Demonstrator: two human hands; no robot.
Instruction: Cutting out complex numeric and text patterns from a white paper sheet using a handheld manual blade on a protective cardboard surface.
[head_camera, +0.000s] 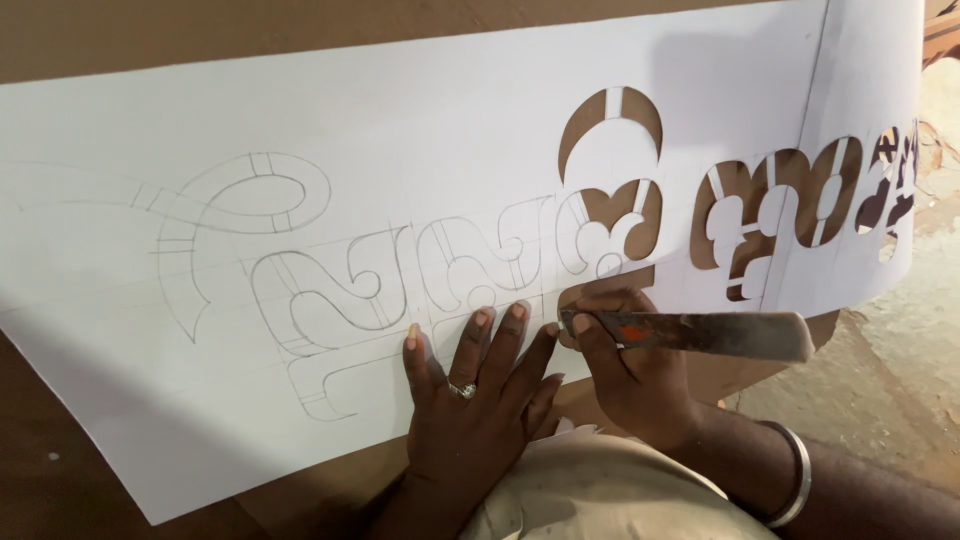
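I see left hand (470, 385) flat on white paper sheet (400, 150), fingers spread, ring on one finger, pressing sheet down near pencil-drawn letter outlines (330, 280). Right hand (625, 365) just right of it, fingers closed tight around metal blade tool (690, 333); blade tip touches sheet at lower edge of drawn shape, handle end points right. Bangle (797, 480) on right wrist. Right part of sheet has cut-out shapes (740, 215), brown board (150, 40) visible through them. Sheet lies on board, its right end curls up at far right.
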